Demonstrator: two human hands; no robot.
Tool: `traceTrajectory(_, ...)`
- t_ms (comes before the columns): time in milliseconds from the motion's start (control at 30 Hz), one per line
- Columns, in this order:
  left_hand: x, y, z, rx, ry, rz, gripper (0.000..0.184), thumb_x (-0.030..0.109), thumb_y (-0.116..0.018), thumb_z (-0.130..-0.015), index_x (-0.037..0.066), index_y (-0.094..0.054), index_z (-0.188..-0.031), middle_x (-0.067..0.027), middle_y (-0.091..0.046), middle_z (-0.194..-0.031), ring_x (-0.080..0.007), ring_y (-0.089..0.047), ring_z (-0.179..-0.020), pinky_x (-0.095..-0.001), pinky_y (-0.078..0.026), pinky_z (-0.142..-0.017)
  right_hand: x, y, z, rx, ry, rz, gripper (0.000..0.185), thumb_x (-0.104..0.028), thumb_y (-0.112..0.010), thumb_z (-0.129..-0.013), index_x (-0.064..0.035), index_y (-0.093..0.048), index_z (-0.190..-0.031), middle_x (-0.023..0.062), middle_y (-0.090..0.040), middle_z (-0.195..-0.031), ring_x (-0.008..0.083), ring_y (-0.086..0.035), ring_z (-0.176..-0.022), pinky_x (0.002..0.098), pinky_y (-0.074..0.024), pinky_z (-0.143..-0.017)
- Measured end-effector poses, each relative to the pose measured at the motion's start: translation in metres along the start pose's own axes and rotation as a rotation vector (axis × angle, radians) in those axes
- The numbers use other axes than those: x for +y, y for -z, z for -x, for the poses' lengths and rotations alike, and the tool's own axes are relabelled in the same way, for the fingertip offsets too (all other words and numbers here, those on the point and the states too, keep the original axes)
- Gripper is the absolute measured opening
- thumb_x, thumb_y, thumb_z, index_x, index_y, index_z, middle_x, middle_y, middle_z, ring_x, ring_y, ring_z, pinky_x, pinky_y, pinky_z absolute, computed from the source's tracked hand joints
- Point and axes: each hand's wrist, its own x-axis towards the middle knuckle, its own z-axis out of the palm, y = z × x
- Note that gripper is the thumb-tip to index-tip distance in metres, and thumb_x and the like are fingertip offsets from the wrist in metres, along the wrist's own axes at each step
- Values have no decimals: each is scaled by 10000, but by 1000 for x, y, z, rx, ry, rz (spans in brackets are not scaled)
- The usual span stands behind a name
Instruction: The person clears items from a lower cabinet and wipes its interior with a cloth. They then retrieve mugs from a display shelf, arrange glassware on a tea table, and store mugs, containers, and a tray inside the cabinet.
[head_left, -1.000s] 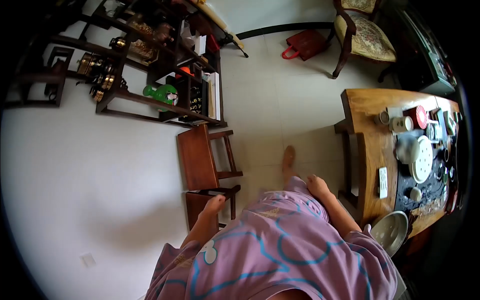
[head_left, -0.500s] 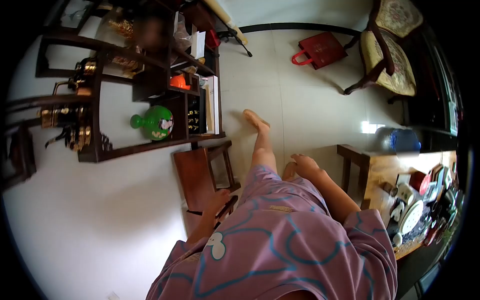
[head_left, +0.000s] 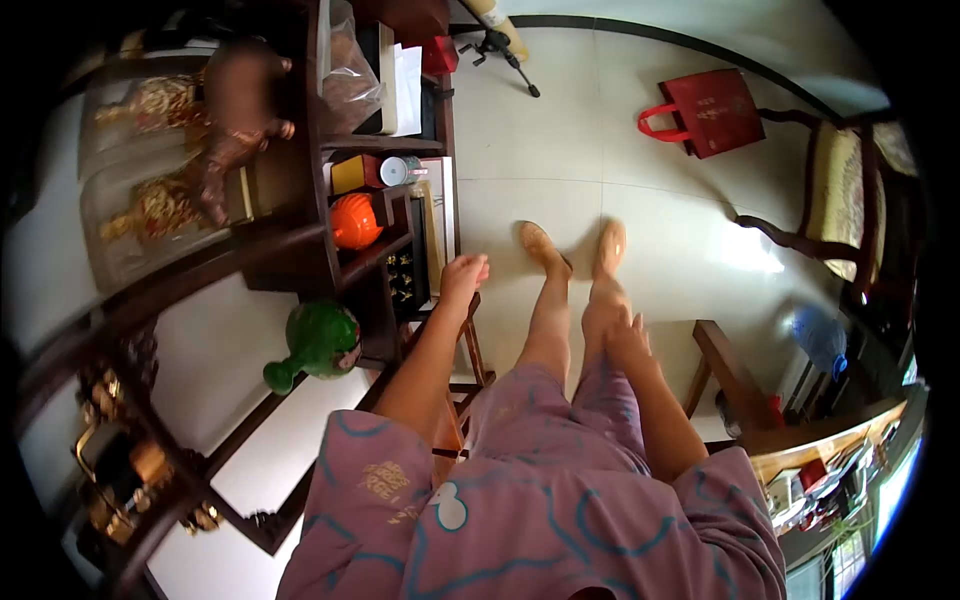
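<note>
My left hand (head_left: 465,277) hangs in the air beside the dark wooden shelf unit (head_left: 350,265), close to upright books or folders (head_left: 436,225) on its lower level. Its fingers are curled in and I see nothing in them. My right hand (head_left: 628,345) hangs in front of my right leg, near the knee, with fingers extended and holding nothing. Whether it touches the leg I cannot tell. On the shelf, an orange pumpkin-shaped object (head_left: 355,221) sits by a round tin (head_left: 400,170). A green vase (head_left: 318,342) stands nearer to me.
A dark figurine (head_left: 235,130) is on the shelf. Ahead on the tiled floor (head_left: 530,150) lies a red bag (head_left: 712,112), with a fishing rod and reel (head_left: 500,55) left of it. To the right are a carved chair (head_left: 840,200), a blue water bottle (head_left: 820,340) and a cluttered wooden table (head_left: 820,440).
I have stepped forward and the view has turned. The shelf and green vase are nearer, the red bag sits farther right. My left hand has swung forward and up; both feet now show ahead.
</note>
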Motion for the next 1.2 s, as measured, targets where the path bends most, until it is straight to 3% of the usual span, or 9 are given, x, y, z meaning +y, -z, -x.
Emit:
traceTrajectory(100,30,-6,-59,61,158,217,423,309,-585,-948,32,-537,-1264,-133,-599,-1184,-249,-607,-1071,-393,-490,-951,-61,34,7,-329,-218,188,795,-379,-603,-866,-112,-220,-1510,283,-200,-1530,586,-329,-1291,637,-434,-933)
traceTrajectory(200,25,1,-140,168,165,578,496,251,-563,-960,36,-396,-1374,-154,-489,-1308,-308,-555,-1164,-445,-469,-1018,-51,4,-4,-184,-230,502,921,-458,-626,-828,-130,-139,-1538,290,-162,-1535,542,-336,-1301,645,-441,-907)
traceTrajectory(300,13,19,-225,350,126,830,269,259,-576,-954,18,-503,-1049,-115,-557,-1052,-273,-590,-1031,-431,-518,-962,-32,8,-18,-212,-169,520,895,-482,-625,-835,-138,-179,-1529,308,-207,-1506,514,-400,-1257,634,-456,-886)
traceTrajectory(333,6,31,-254,339,174,874,339,231,-538,-953,76,-483,-1250,-90,-510,-1170,-257,-585,-1034,-403,-479,-963,-24,9,-22,-225,-164,534,895,-482,-625,-835,-138,-179,-1529,308,-207,-1506,514,-400,-1257,634,-456,-886)
traceTrajectory(733,3,53,-376,513,223,1294,394,464,-559,-946,77,-509,-894,-22,-571,-821,-164,-568,-709,-366,-502,-786,20,32,-50,-324,-208,556,908,-500,-618,-812,-32,-223,-1482,298,-318,-1446,431,-498,-1146,515,-474,-894)
traceTrajectory(867,-10,65,-391,468,167,1403,251,349,-470,-1001,103,-522,-1013,-137,-630,-1102,-279,-612,-1057,-481,-484,-932,22,39,-56,-353,-235,504,901,-459,-615,-801,-25,-209,-1477,269,-341,-1422,425,-506,-1135,511,-476,-896)
traceTrajectory(1100,-27,74,-402,526,190,1432,192,240,-482,-989,77,-471,-1090,-294,-576,-1147,-405,-625,-1029,-524,-534,-928,16,39,-49,-306,-196,491,882,-464,-613,-801,-23,-232,-1464,265,-362,-1397,425,-503,-1128,509,-461,-916)
traceTrajectory(1167,-48,80,-406,322,246,1371,516,571,-456,-956,112,-390,-1182,-259,-614,-957,-368,-661,-854,-516,-568,-826,13,38,-49,-286,-190,492,878,-465,-613,-804,-23,-235,-1462,267,-366,-1392,427,-502,-1129,509,-463,-911)
traceTrajectory(1200,-42,62,-391,332,225,1312,534,587,-454,-949,110,-388,-1180,-248,-618,-935,-364,-665,-828,-511,-574,-811,12,39,-47,-283,-183,490,879,-483,-600,-817,-33,-227,-1473,269,-354,-1411,417,-504,-1130,501,-462,-909)
